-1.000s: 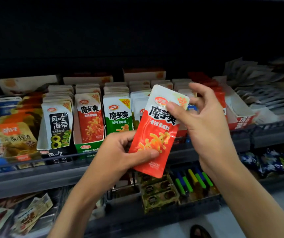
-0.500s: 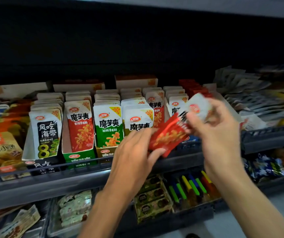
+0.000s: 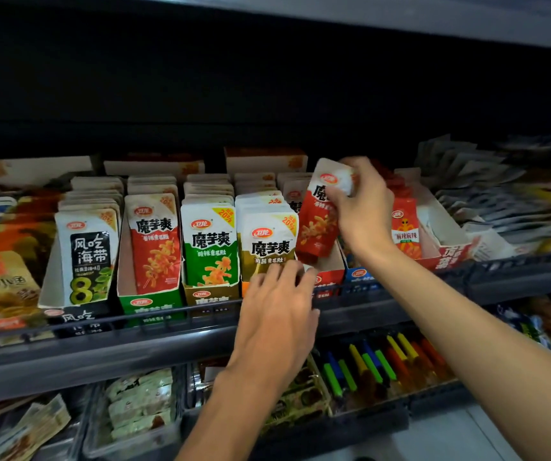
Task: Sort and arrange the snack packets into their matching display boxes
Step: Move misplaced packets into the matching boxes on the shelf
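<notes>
Now pinching red packet (image 3: 317, 224) by its white top end w/ R hand (image 3: 364, 211), thumb and fingers curled round the edge. Held tilted, top leaning right, low end down inside red-fronted box (image 3: 332, 278), just right of gold packet (image 3: 267, 244) row. With L hand (image 3: 277, 314) out at shelf front too: fingers fairly straight, slightly spread, holding nothing, tips at foot of gold packet by front of its box; touching or not, can't tell. Further left along same shelf (image 3: 67, 357), upright in their boxes: green packet (image 3: 209, 247), other red pack (image 3: 154, 244) in green-fronted box (image 3: 149, 304), black seaweed packet (image 3: 89, 257). Below, on lower shelf, coloured sticks (image 3: 384, 361), approx. under R forearm.
</notes>
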`<move>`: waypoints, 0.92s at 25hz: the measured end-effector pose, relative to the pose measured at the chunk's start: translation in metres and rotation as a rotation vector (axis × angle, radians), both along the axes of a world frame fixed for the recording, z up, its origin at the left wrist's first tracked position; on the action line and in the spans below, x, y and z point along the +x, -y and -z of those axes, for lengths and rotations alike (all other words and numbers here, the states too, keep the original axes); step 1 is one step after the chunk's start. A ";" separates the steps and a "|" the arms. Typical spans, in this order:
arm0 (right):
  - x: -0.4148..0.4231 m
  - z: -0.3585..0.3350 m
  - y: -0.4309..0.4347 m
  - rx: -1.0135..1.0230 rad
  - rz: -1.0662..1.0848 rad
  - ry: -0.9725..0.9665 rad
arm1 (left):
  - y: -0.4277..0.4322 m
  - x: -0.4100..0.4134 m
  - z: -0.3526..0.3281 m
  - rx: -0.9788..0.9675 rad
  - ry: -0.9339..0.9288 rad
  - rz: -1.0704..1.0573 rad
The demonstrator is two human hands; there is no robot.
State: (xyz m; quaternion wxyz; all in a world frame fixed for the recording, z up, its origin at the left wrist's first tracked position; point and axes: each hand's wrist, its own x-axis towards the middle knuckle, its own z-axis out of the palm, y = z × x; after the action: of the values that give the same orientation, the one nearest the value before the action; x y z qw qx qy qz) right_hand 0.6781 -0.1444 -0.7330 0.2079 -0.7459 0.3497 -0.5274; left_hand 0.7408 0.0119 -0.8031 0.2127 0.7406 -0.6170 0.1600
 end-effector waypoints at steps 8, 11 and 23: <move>0.022 0.007 0.015 -0.149 -0.085 -0.502 | -0.005 0.000 0.002 0.023 0.084 -0.022; 0.023 0.013 0.015 -0.269 -0.078 -0.600 | -0.006 0.000 0.002 0.017 0.062 -0.050; 0.033 0.018 0.007 -0.392 0.100 -0.833 | -0.012 0.004 -0.009 -0.066 -0.181 -0.018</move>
State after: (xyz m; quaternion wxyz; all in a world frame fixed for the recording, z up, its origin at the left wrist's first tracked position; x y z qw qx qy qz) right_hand 0.7107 -0.1515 -0.7507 -0.1210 -0.9016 0.3329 -0.2483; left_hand 0.7448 0.0240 -0.7944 0.2903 0.7501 -0.5830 0.1145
